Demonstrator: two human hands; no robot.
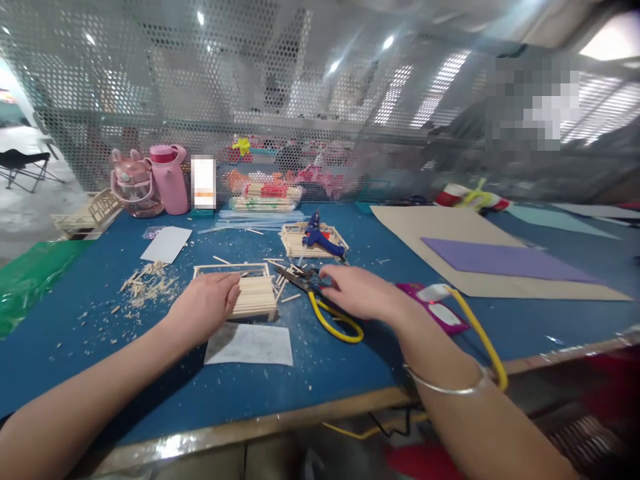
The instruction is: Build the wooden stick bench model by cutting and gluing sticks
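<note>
My left hand (207, 300) grips the left end of a small model made of wooden sticks (255, 298), its fingers curled over the slats. To the right, my right hand (353, 291) hovers by yellow-handled scissors (334, 320), thumb and forefinger apart with nothing visible between them. Small dark-handled pliers (311, 275) lie just beyond the scissors, partly behind my fingertips. Loose sticks (286, 283) are scattered between the model and the scissors. A blue glue gun (320, 239) rests on a second stick frame (295, 241). A white paper (249, 345) lies in front of the model.
Cut stick bits (150, 283) litter the left. Behind stand a pink bottle (170, 180), a clear pink jug (136, 190) and bagged sticks (265, 197). At right are a purple sheet (505, 260), beige card (415, 230) and a yellow cable (477, 333) by a magenta packet (453, 323).
</note>
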